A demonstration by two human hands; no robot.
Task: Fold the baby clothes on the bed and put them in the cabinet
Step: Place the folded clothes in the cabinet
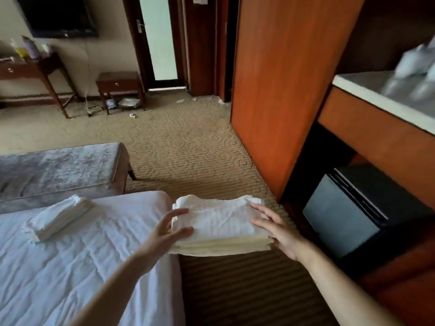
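Head view: my left hand and right hand carry a stack of folded white clothes between them. My fingers are spread and nearly straight, pressed to its two ends rather than curled round it. The stack hangs just past the right edge of the bed, over the carpet. The sheet is white and creased, and a second stack lies on it to the left. Beyond the bed's foot stands a grey bench. To my right is a black box, perhaps a small fridge, under a pale counter, beside the orange-wood cabinet. Far off stand a side table and a door.
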